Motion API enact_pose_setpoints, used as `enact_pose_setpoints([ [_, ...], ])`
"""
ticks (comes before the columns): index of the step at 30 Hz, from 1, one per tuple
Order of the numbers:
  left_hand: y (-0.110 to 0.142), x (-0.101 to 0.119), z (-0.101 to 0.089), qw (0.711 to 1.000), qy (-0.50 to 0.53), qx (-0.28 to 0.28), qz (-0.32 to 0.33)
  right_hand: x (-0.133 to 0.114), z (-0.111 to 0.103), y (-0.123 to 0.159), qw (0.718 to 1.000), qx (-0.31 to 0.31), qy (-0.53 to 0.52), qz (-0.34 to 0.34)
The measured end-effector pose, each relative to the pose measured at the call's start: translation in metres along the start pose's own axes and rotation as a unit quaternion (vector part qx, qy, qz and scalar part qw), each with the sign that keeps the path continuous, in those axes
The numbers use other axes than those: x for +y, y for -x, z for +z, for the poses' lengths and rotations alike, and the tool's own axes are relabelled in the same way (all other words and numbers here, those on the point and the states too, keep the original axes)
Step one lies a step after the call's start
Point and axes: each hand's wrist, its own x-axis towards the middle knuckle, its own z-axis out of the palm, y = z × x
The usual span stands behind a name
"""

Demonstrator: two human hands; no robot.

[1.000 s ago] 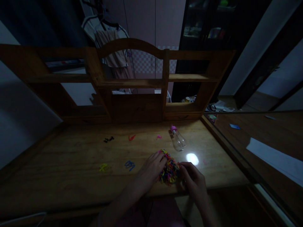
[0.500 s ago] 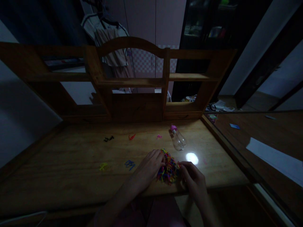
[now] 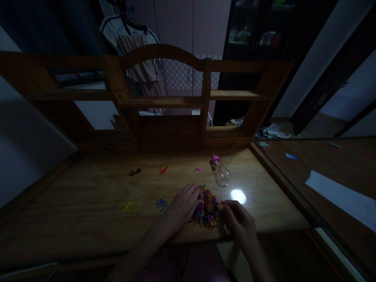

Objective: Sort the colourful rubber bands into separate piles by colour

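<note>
A heap of multicoloured rubber bands [image 3: 210, 209] lies near the front edge of the wooden desk, between my two hands. My left hand [image 3: 188, 201] rests on the heap's left side, its fingers curled and closed on bands there. At the right edge, my right hand [image 3: 239, 217] pinches bands between thumb and fingers; the exact strands are too small to make out. Small separate groups of bands lie beyond and to the left: blue [image 3: 161, 204], yellow [image 3: 128, 207], red [image 3: 163, 170], black [image 3: 134, 172] and pink [image 3: 197, 169].
A clear bulb-shaped bottle [image 3: 223, 175] with a pink cap lies on its side behind the heap. The wooden shelf unit [image 3: 164, 102] rises along the desk's back edge. A raised wooden rim [image 3: 279, 184] borders the right side. The room is dim.
My left hand has shifted slightly left, with some bands at the heap's left side spreading that way. My right hand stays almost still, pinching at the right edge.
</note>
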Motion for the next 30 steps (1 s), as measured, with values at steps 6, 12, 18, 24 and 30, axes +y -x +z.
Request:
enact_pose_setpoints([
  [6, 0.000, 0.000, 0.006, 0.999, 0.041, 0.022, 0.015, -0.010, -0.002, 0.000, 1.000, -0.005, 0.001, 0.004],
  [12, -0.009, -0.014, 0.007, 0.994, 0.044, 0.086, -0.043, -0.011, -0.001, 0.000, 1.000, -0.001, 0.001, 0.011],
  [18, -0.046, -0.044, 0.006, 0.995, 0.016, 0.084, -0.042, -0.016, 0.000, 0.001, 1.000, 0.026, -0.001, -0.011],
  [24, -0.068, -0.053, 0.019, 0.999, 0.004, 0.037, 0.000, -0.019, 0.000, 0.002, 0.999, 0.042, 0.009, -0.012],
  [30, -0.063, -0.054, 0.024, 1.000, -0.006, 0.019, 0.009, -0.016, -0.002, 0.002, 0.999, 0.027, 0.006, -0.019],
])
